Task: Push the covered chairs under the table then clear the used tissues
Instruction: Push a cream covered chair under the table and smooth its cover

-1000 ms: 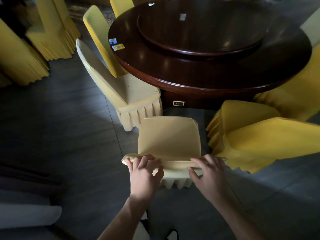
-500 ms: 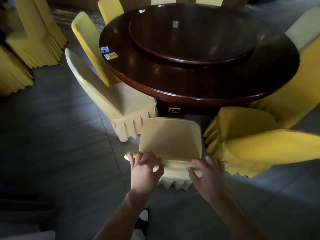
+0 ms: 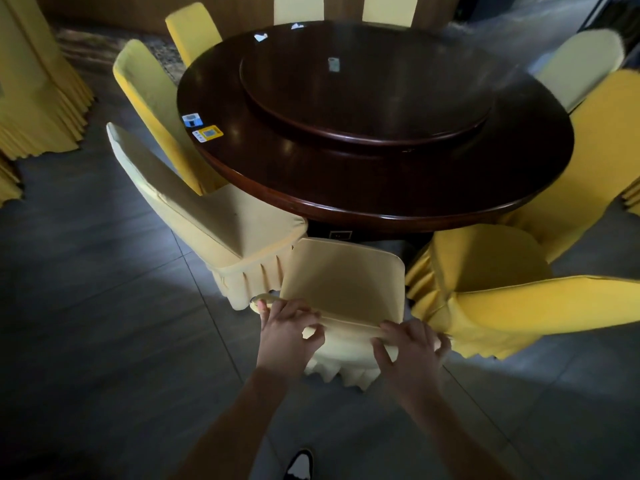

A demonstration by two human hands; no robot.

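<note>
Pale-yellow fabric-covered chair (image 3: 341, 282) sits at near edge of round dark wooden table (image 3: 381, 188), seat short of it. Left hand (image 3: 285, 336) and right hand (image 3: 408, 351) both clamp its backrest top.

Left hand (image 3: 287, 336): I see it gripping the top of the pale chair (image 3: 343, 282).
Right hand (image 3: 408, 351): I see it gripping the same chair top.
Pale chair: its seat edge is near the round table (image 3: 346, 181).
Tissues (image 3: 260, 37): small white bits lie on the far side of the table.
Stickers (image 3: 207, 133): blue and yellow ones sit near the table's left edge.
Yellow chair (image 3: 491, 282): just beside the pale chair, on its right.
</note>
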